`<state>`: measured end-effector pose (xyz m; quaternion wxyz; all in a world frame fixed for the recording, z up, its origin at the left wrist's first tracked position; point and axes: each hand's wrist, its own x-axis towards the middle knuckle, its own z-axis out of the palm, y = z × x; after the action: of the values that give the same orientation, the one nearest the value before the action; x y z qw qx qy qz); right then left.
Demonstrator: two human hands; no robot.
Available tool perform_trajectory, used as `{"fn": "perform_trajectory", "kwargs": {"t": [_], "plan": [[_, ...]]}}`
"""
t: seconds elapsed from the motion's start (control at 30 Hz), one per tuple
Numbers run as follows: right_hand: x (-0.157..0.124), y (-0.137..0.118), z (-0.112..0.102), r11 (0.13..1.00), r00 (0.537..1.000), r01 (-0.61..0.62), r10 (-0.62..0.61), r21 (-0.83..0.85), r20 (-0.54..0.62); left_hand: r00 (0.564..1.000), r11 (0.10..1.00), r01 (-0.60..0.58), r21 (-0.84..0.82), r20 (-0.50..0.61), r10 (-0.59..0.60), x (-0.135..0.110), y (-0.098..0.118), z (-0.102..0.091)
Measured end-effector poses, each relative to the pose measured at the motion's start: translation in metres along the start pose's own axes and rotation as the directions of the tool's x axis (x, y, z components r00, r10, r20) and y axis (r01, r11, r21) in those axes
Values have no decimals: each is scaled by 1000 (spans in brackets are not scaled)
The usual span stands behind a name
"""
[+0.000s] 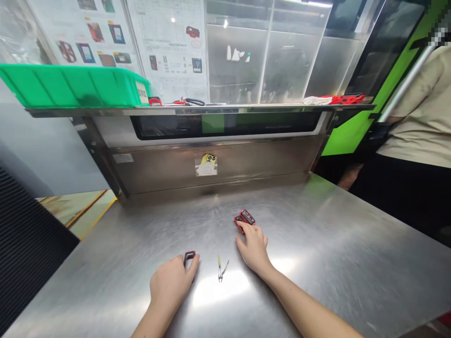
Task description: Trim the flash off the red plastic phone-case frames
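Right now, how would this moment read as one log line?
left hand: holding black-and-red frame | right hand: at red-and-black parts | pliers: lying between hands on metal table

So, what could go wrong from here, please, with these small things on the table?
The small pliers lie open between the left hand and the right hand; either hand might knock them. The red-and-black pieces that the right hand touches rest on the metal table, so a push could perhaps slide or scratch them.
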<state>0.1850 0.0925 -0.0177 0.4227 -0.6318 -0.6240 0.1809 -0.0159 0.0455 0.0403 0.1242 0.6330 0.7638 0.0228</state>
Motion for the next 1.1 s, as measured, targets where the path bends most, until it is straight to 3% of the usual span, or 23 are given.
{"fn": "perform_trajectory", "kwargs": {"t": [0.13,0.3,0.5,0.77,0.87,0.97,1.03,1.1], "plan": [[1,-1,-3,997,999,-33,32,73,11,997,999,3,43,-74,0,1,-2,1],[-1,-4,2,947,994,-68,36,314,107,984,995,-18,101,-173,36,7,-4,3],[-12,-22,0,758,953,-200,3,621,302,976,983,-38,180,-206,75,9,-12,0],[-29,-29,1,511,854,-424,-49,748,518,953,988,-31,154,-292,76,9,-16,-2],[-33,-31,0,405,828,-484,-74,775,556,943,987,-148,60,-292,159,5,-10,3],[-37,-36,-3,353,814,-506,-106,787,571,931,946,-307,-101,-239,276,-3,-2,11],[-39,-39,-7,337,803,-515,-130,788,581,916,832,-399,-384,-201,347,-12,4,15],[-41,-42,-10,329,784,-530,-161,782,599,908,611,-384,-692,-164,386,-22,11,15]]}}
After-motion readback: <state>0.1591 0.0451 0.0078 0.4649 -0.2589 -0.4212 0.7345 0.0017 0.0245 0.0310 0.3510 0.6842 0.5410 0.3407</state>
